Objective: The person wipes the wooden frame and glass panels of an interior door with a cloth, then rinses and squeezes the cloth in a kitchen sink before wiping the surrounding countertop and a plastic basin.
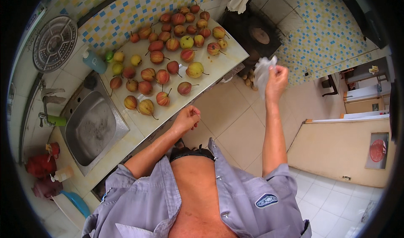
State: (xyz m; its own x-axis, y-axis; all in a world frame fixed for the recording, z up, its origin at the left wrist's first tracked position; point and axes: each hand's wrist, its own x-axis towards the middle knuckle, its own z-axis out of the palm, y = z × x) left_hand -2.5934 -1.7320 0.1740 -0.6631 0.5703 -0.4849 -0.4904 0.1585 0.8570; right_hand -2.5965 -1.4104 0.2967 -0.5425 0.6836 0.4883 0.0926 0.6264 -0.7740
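My left hand (187, 119) hovers by the front edge of the counter (139, 124), fingers curled together with nothing visible in them. Raised out to the right above the floor, my right hand (277, 82) grips a thin, crumpled whitish sheet, perhaps a plastic bag (264, 71), which blurs slightly. Many red and yellow streaked pears with long stems lie spread over the counter. Nearest my left hand are a reddish pear (184, 88) and another pear (163, 98). A larger yellow pear (195, 70) rests near the edge.
A steel sink (91, 127) with a faucet (45, 112) is set left of the pears. Behind it stand a blue bottle (95, 61) and a steamer plate (55, 44). A dark stove (252, 33) adjoins the counter's far end. Potatoes (249, 80) lie on the floor (236, 118).
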